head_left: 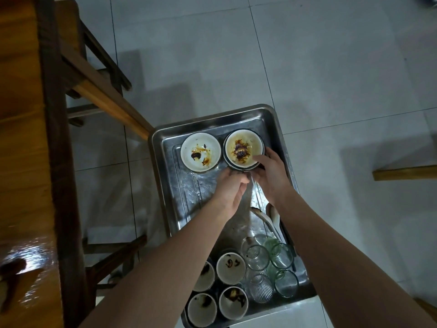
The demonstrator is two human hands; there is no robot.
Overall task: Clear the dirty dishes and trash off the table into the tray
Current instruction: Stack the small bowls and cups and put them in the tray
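Note:
A steel tray sits low beside the wooden table. At its far end stand two dirty white bowls with brown sauce stains. My right hand grips the right bowl stack at its near right rim, thumb on the inside. My left hand touches the same stack from below its near edge. The left bowl stands free beside it. Near the tray's close end are several dirty cups and several clear glasses.
White spoons and chopsticks lie along the tray's right side. Wooden stools stand between the table and the tray. A wooden bar juts in at the right over the grey tiled floor.

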